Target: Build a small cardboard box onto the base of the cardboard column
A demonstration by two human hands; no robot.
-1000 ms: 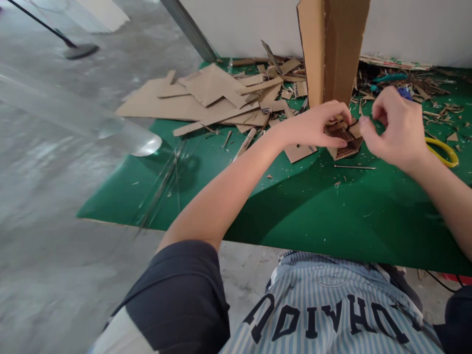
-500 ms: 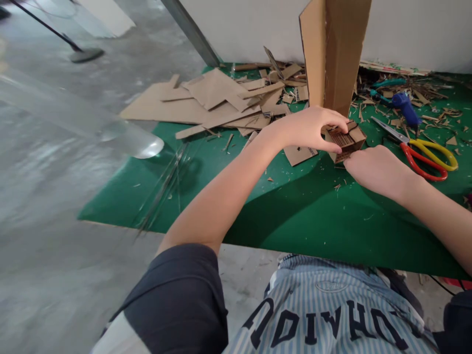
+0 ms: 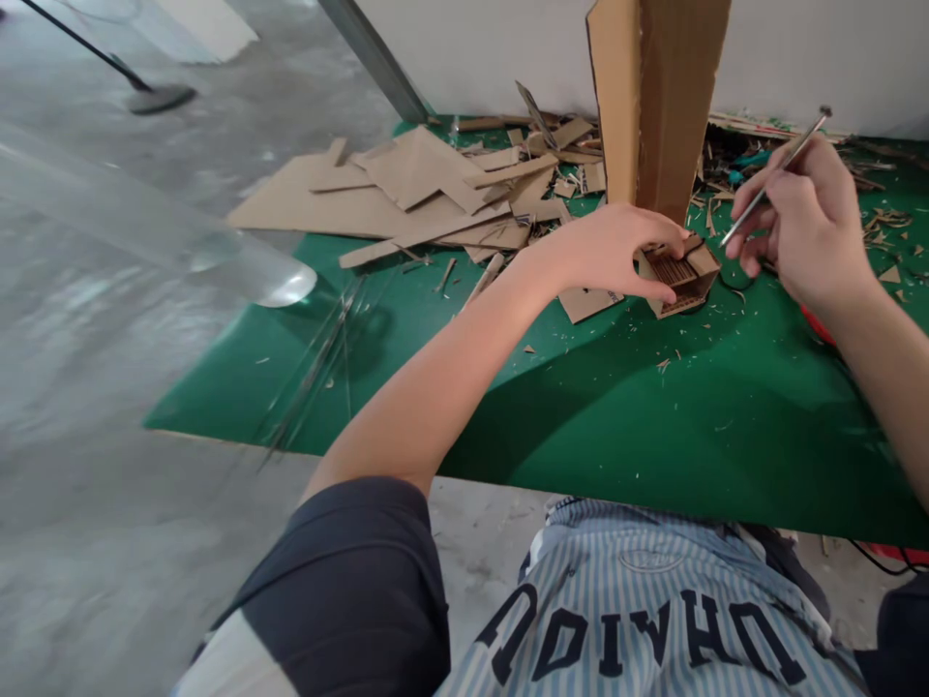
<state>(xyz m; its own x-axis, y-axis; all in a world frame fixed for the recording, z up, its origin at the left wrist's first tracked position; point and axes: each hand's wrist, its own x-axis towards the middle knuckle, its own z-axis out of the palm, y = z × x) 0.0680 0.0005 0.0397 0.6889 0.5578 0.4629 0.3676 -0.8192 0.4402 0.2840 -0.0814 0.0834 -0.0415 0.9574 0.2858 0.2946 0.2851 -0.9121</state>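
Note:
My left hand (image 3: 631,252) is curled round a small cardboard box (image 3: 693,276), its thumb and fingers on the top and near side. The box shows ridged brown corrugation, an open hollow facing me, and a dark cord-like strip on top. Raised to the right of it, my right hand (image 3: 813,223) grips a slim silvery pen-like tool (image 3: 776,179). The tool's thin tip points down and left towards the box, apart from it, and its dark end sticks up. Just behind the box stands a tall folded cardboard piece (image 3: 660,106).
Flat cardboard pieces (image 3: 413,184) and offcuts are heaped at the back left of the green table (image 3: 639,416). A red scissor handle (image 3: 819,324) shows partly under my right wrist. At the left, a clear tube-like object (image 3: 283,286) overhangs the table.
My right hand has lifted up and back from the box's near side, and the slim tool now shows in it. It now covers most of the scissors. My left hand stays on the box.

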